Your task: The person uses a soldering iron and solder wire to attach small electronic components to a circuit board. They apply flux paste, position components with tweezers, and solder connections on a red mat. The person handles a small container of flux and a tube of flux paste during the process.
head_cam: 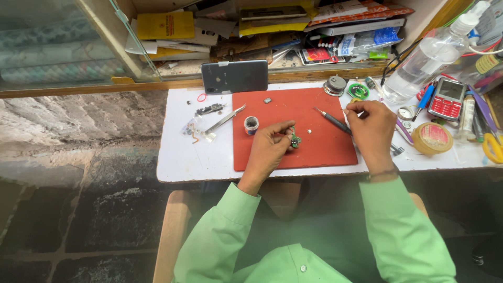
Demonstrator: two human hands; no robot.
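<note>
My left hand point(271, 147) pinches a small green circuit board point(295, 140) over the red work mat point(314, 152). My right hand point(371, 127) grips a dark pen-like tool point(332, 120) whose tip points left and away, ending above the board without touching it. A tiny white part point(309, 131) lies on the mat between the hands. A small round tin point(251, 124) stands on the mat left of my left hand.
Tweezers point(225, 119) and small loose parts point(195, 128) lie left of the mat. A dark phone point(234, 76) leans at the back. A clear bottle point(427, 57), red keypad phone point(447, 99), tape roll point(431, 138), solder spool point(358, 90) and several tools crowd the right side.
</note>
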